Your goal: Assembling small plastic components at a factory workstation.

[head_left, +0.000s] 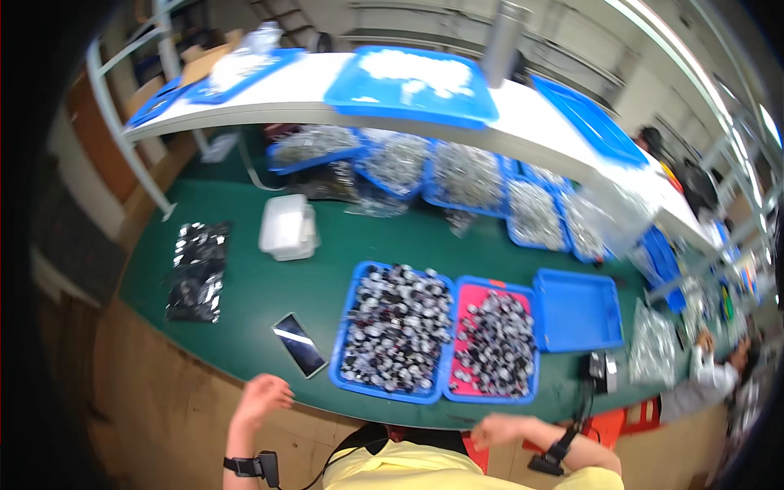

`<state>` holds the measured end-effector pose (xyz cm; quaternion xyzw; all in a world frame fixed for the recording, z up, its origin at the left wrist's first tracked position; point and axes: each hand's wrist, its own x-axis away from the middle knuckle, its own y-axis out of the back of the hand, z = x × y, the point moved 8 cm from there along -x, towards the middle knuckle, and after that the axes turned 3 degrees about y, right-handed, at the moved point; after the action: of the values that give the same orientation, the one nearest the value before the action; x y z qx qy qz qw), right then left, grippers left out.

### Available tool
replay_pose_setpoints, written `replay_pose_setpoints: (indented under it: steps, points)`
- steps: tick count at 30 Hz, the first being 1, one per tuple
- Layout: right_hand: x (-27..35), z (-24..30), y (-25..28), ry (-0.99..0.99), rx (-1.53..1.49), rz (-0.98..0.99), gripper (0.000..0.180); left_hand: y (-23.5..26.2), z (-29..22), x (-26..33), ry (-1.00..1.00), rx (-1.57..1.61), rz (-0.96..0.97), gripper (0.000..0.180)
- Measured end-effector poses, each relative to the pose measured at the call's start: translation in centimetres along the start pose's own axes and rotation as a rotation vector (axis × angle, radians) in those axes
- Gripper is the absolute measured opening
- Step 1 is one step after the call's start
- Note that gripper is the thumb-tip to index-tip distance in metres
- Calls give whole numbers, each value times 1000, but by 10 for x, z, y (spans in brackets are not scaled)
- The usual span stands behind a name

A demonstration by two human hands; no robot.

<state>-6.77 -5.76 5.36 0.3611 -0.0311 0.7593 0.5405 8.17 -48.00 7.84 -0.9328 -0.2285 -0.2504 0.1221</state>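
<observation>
My left hand (260, 400) hovers just off the near edge of the green table (245, 314), fingers loosely curled and holding nothing, close to a dark phone (300, 345). My right hand (494, 428) is blurred at the table's near edge, below the two trays, and looks empty. In front of me a blue tray (398, 331) is packed with small dark and silver parts. Touching its right side, a tray with a red inside (496, 343) holds more of the same parts.
An empty blue tray (577, 309) lies to the right, a small black device (603, 369) below it. White lidded boxes (288, 228) and a dark bag of parts (197, 271) lie left. Blue bins of silver parts (465, 175) line the back under a white shelf (310, 90). Another person sits far right.
</observation>
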Motion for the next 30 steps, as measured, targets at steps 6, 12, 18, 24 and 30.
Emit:
replay_pose_setpoints:
  steps: [6, 12, 18, 24, 30]
  points:
    - [52, 63, 170, -179, 141, -506, 28, -43, -89, -35, -194, 406, -136, 12]
    - [128, 106, 240, 125, 17, -1713, 15, -164, -75, -62, -77, -170, 85, 17]
    - [114, 12, 115, -121, -152, -1529, 18, -108, -46, -99, -58, -93, -113, 32]
    - [163, -93, -19, -524, -542, -1497, 18, 3, -20, -121, 54, 49, -577, 38]
    - [120, -112, -164, -702, -600, -1111, 20, -111, -60, -143, -139, -54, -109, 36]
